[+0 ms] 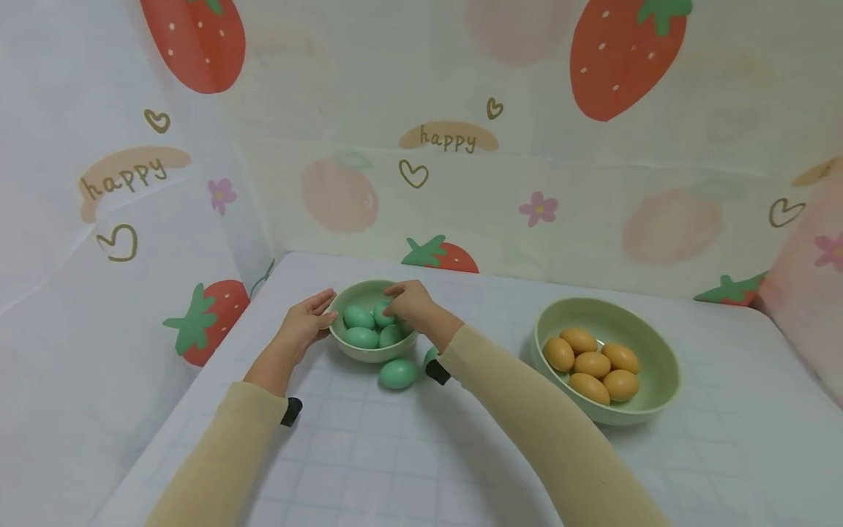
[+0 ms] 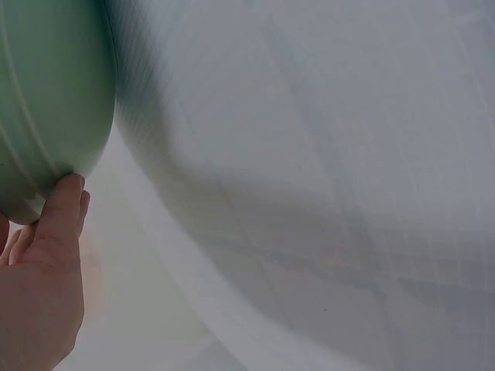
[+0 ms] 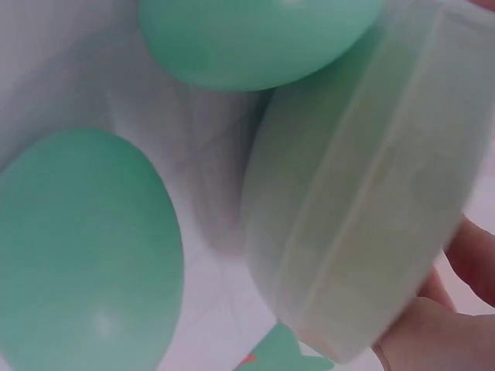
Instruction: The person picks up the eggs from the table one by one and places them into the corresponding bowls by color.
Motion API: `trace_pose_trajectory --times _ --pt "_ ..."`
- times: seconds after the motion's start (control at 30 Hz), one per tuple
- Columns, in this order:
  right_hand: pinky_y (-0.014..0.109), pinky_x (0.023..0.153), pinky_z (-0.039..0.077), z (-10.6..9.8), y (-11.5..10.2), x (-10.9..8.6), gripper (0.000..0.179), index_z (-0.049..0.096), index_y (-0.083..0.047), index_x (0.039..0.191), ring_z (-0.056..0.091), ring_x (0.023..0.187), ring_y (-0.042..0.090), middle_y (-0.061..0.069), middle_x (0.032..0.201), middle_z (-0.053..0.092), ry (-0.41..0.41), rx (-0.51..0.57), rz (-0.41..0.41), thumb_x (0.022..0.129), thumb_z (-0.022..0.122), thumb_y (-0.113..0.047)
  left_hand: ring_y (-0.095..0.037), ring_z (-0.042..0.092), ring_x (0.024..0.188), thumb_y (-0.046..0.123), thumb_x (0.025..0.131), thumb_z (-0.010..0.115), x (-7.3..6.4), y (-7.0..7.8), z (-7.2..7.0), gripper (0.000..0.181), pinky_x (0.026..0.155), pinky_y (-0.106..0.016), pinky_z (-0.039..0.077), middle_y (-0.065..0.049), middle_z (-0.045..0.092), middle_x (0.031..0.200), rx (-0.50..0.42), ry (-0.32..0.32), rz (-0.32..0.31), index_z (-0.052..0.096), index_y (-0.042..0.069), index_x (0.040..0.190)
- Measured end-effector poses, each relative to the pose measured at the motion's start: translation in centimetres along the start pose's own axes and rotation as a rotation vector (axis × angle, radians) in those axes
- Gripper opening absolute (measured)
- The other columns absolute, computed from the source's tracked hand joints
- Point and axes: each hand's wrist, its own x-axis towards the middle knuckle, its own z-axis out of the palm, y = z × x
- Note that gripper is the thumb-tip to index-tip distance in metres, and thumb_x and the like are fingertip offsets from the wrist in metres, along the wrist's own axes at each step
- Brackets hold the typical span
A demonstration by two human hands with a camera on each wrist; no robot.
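A small pale green bowl (image 1: 372, 354) stands on the table in the head view with several green eggs (image 1: 361, 338) inside. On its left side my left hand (image 1: 301, 322) grips the wall, thumb at the rim and fingers along the outside; the left wrist view shows these fingers (image 2: 63, 205) against the bowl (image 2: 58, 93). My right hand (image 1: 416, 306) reaches over the right rim, its curled fingers at a green egg (image 1: 383, 314) in the bowl; the fingertips are partly hidden. One green egg (image 1: 398, 374) lies in front of the bowl, and another (image 1: 430, 356) is half hidden by the right wrist.
A larger green bowl (image 1: 648, 344) with several orange-yellow eggs (image 1: 592, 364) stands to the right. The table (image 1: 369, 454) has a pale grid cover. Printed cloth walls (image 1: 454, 197) with strawberries and hearts enclose its back and sides.
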Motion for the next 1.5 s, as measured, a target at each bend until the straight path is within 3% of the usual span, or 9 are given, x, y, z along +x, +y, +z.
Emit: trace_pose_trajectory --times 0.57,1.1,1.5 --pt "0.042 0.102 0.044 -4.0 1.2 -3.0 0.046 0.055 -0.002 0.135 0.052 0.124 0.029 0.018 0.14 0.051 0.01 0.245 -0.069 0.09 0.065 0.004 -0.026 0.026 0.143 0.001 0.102 0.046 0.3 -0.3 0.2 0.059 0.111 -0.041 0.032 -0.009 0.021 0.158 -0.016 -0.012 -0.01 0.021 0.008 0.155" --pt "0.051 0.108 0.034 -7.2 3.6 -5.6 0.046 0.058 -0.008 0.135 0.045 0.132 0.028 0.015 0.143 0.049 0.073 0.233 -0.057 0.09 0.069 -0.006 -0.026 0.025 0.143 0.002 0.102 0.047 -0.1 0.1 0.3 0.06 0.111 -0.042 0.032 -0.009 0.02 0.158 0.013 -0.014 0.007 0.02 0.007 0.155" --pt "0.054 0.109 0.032 -7.3 6.3 -6.6 0.045 0.058 -0.005 0.134 0.05 0.127 0.031 0.021 0.149 0.04 0.082 0.262 -0.029 0.091 0.069 -0.007 -0.026 0.025 0.143 0.002 0.102 0.047 -0.2 0.3 0.3 0.06 0.111 -0.041 0.032 -0.009 0.02 0.158 0.01 -0.01 -0.004 0.02 0.008 0.155"
